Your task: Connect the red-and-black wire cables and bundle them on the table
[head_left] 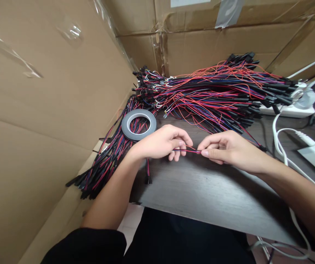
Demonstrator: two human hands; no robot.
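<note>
Cardboard panel [33, 99] to my left | taped cardboard box [201, 46] ahead of me | white power strip [293, 110], white cable [275, 135] on my right

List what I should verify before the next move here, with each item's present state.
1. Right hand pinching the red and dark wires: ok, thumb and fingertip meet on them.
2. Left hand gripping them firmly: cannot tell, its grip is partly hidden.
3. Stretch between the hands straight: ok, roughly straight.
4. Grey tape roll close by: ok, just beyond the left wrist.
5. White cable clear of the right forearm: cannot tell, the forearm hides part of it.
</note>
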